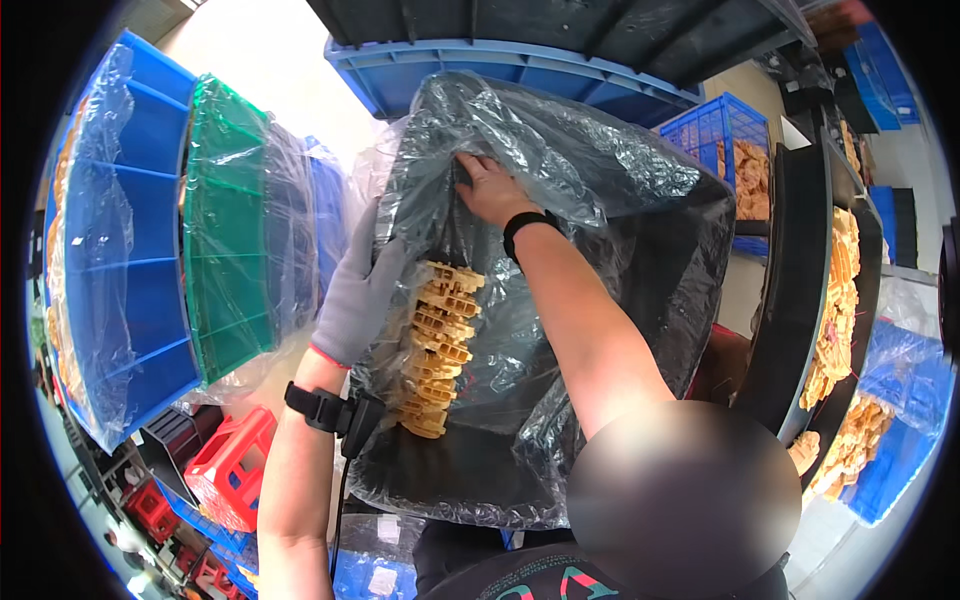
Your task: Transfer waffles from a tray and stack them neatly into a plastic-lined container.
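Note:
A black bin lined with clear plastic film (655, 290) stands in front of me. Along its left side runs a row of tan, ribbed moulded plastic parts (438, 345), stacked tightly one behind another. My left hand (358, 300), in a grey glove, lies against the film at the bin's left edge, fingers stretched and thumb apart; film partly covers its fingertips. Bare, with a black band at the wrist, my right hand (495, 192) presses on the film near the far end, beyond the row. Its fingers are spread and partly under a fold of film.
Blue (125, 250) and green (228, 230) film-draped crates stand at left, a red stool (235, 468) below them. Behind the bin is a blue crate (520, 68) with a black one over it. At right are a black tray of tan parts (835, 310) and a blue basket (735, 120).

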The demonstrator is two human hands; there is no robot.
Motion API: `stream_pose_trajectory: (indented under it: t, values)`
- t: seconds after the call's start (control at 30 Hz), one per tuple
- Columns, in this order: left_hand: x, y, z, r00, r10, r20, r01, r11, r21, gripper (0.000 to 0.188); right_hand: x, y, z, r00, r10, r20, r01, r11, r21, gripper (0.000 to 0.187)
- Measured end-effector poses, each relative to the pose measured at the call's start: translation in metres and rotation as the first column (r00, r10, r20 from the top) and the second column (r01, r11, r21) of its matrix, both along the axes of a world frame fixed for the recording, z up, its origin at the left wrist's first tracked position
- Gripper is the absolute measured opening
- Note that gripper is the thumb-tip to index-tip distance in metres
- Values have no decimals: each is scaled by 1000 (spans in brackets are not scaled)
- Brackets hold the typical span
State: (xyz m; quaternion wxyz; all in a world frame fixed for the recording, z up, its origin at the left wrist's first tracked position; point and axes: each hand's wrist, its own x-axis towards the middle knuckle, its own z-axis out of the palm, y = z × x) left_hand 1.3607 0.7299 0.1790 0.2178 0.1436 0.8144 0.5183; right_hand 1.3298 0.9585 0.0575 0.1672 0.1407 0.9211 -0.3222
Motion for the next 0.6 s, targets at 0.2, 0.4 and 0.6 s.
stream_pose_trajectory:
  t: [0.2,0.4,0.6]
  values:
    - [3,2,3,985,72,157,-67,997,-38,55,83,31,9,987,-146,-66,147,989,10,47]
    - [4,17,7,979,108,172,-98,993,-69,55,142,127,-72,938,-281,-204,344,836,428,55]
    - [3,5,-6,994,109,5,-108,988,-106,55,130,99,-16,958,-283,-42,282,911,300,49]
